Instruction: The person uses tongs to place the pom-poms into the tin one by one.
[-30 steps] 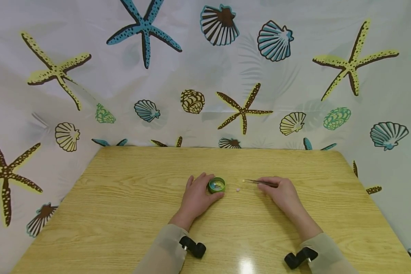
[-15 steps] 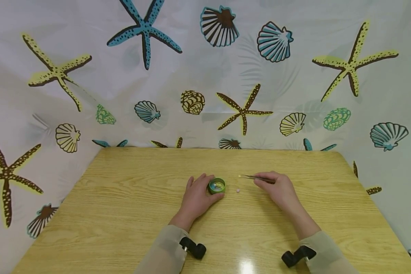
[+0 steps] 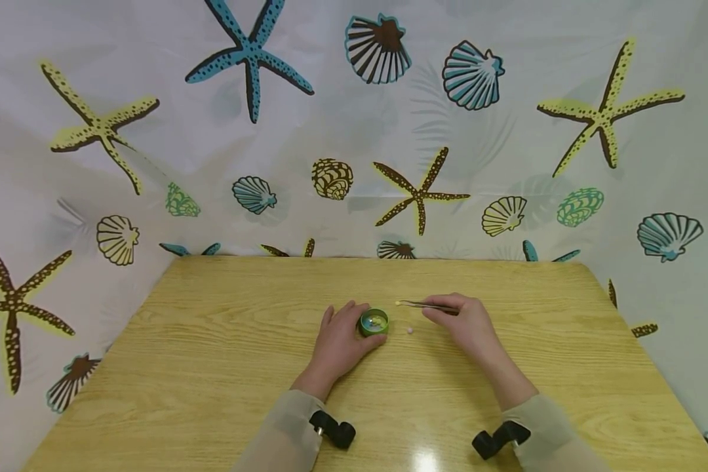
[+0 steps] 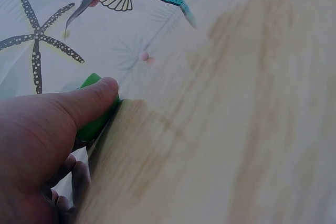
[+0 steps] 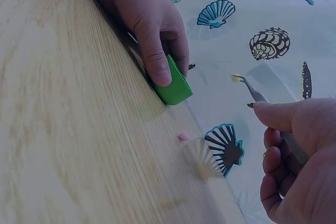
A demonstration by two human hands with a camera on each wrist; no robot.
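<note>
On the wooden table, my left hand (image 3: pixel 337 341) holds a small round green container (image 5: pixel 179 88) between thumb and fingers. Several little pieces, some yellow, lie inside it in the head view. My right hand (image 3: pixel 467 326) pinches a pair of metal tweezers (image 3: pixel 414 304), whose bent tips point left toward the container. At those tips sits a tiny pale yellow bead (image 5: pixel 235 78), held above the table. A small pink bead (image 3: pixel 410 330) rests on the wood to the right of the container, below the tweezers in the head view.
The wooden table (image 3: pixel 242 387) reaches back to a white cloth (image 3: pixel 307 131) printed with starfish and shells. Black camera mounts (image 3: pixel 335 429) are strapped at both wrists over light sleeves.
My right hand has moved left, carrying the tweezers and yellow bead closer to the container. My left hand and the container stay in place, as does the pink bead.
</note>
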